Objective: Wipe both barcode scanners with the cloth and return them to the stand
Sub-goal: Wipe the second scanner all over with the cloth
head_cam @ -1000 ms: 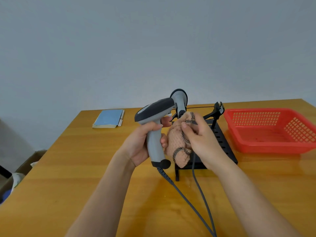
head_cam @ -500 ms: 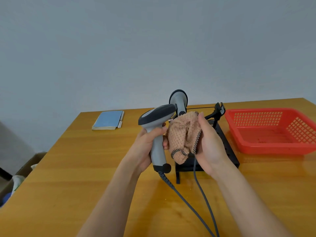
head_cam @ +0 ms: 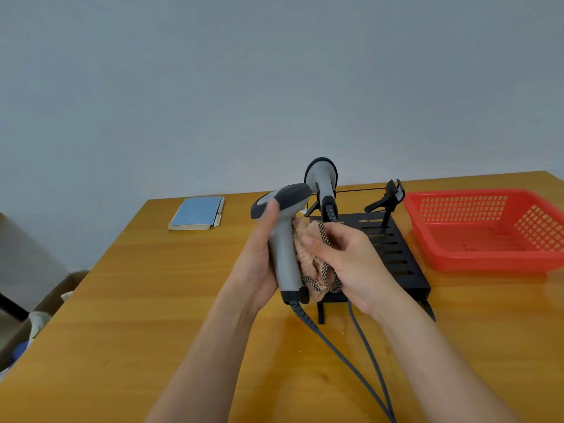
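From the head view, our left hand [head_cam: 259, 264] wraps the grip of one scanner [head_cam: 282, 236], thumb up against its dark head, holding it upright above the table [head_cam: 137, 300]. Our right hand [head_cam: 351, 264] has its fingers curled round the bunched cloth [head_cam: 308, 257] and presses it against the right side of the scanner's handle. The second scanner [head_cam: 320, 181] sits in the left cradle of the stand [head_cam: 393, 257], just behind our hands; the right cradle [head_cam: 389, 198] is vacant. Two grey cables [head_cam: 360, 361] trail from under our hands toward the near table edge, and where they end is out of view. A red basket [head_cam: 488, 230] lies to the right of the stand, a blue notebook [head_cam: 197, 212] well to the left.

We judge we are partway through wiping the first scanner, with the second one not yet touched.

What could go wrong: the cloth's loose checked hem hangs near the cable joint at the scanner's base and could snag there as we rub. The held scanner is close to the seated one, so a wide stroke could knock it off its cradle. The two cables run side by side and may tangle or drag when we carry this scanner back to the vacant cradle.
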